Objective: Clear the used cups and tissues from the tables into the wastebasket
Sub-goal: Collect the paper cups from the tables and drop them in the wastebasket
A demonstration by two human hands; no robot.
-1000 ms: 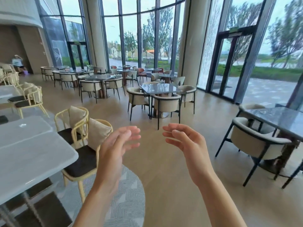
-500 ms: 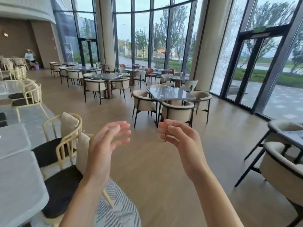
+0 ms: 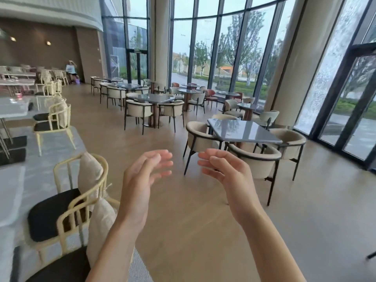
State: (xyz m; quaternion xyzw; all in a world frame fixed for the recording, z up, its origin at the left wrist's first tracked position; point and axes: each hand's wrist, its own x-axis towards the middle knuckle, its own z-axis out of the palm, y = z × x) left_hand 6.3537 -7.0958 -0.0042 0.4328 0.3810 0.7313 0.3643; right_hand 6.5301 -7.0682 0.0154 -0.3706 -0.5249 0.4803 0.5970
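My left hand (image 3: pixel 142 180) and my right hand (image 3: pixel 227 176) are raised in front of me, palms facing each other, fingers relaxed and holding nothing. A small pink cup (image 3: pixel 18 96) stands on a pale marble table (image 3: pixel 14 107) far to the left. I see no tissues and no wastebasket. The grey table (image 3: pixel 242 131) ahead of my right hand has a bare top.
Cream-framed chairs with black seats and cushions (image 3: pixel 67 212) stand close on my left. Beige round-backed chairs (image 3: pixel 258 159) ring the grey tables ahead. Bare wooden floor (image 3: pixel 195 231) runs between them. A person (image 3: pixel 71 71) stands far back left. Glass walls close off the right.
The view has swung left: the grey table and its chairs shifted right and nearer, the left marble table slid out of frame. My hands keep the same raised, open pose.
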